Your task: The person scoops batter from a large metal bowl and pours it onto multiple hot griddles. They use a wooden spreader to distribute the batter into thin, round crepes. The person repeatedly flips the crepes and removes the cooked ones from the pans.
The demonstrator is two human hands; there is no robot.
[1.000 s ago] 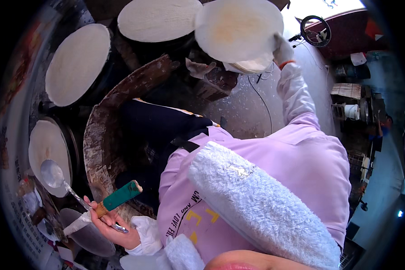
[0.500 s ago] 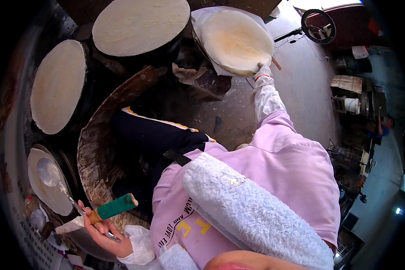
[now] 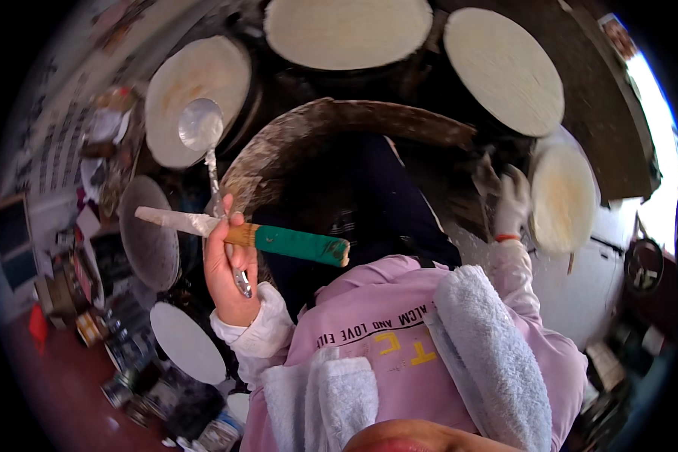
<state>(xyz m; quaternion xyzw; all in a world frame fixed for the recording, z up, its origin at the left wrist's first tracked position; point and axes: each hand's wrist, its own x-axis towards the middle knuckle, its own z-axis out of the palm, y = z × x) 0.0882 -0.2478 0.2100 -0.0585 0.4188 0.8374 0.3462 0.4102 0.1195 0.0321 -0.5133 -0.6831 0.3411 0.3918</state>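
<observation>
My left hand (image 3: 232, 282) is closed round two tools at once. One is a metal ladle (image 3: 201, 126), its bowl above the griddle at upper left. The other is a flat batter-coated spatula (image 3: 241, 234) with a green-wrapped handle, lying crosswise in the fingers. My right hand (image 3: 512, 202), in a white glove, has its fingers stretched out beside a stack of thin round pancakes (image 3: 563, 197) at the right. A greyish cloth (image 3: 486, 176) hangs next to its fingers; whether they touch it I cannot tell.
Pale batter rounds cover the griddles at upper left (image 3: 181, 75), top centre (image 3: 346, 34) and upper right (image 3: 505, 71). A bare dark griddle (image 3: 149, 233) stands at left, a white disc (image 3: 188, 343) below it. A curved, crusted board (image 3: 339, 113) arcs before my legs.
My view has swung toward the left. My right hand has come off the pancake stack and moved beside the cloth. The left hand still holds the ladle and spatula, now raised higher in view.
</observation>
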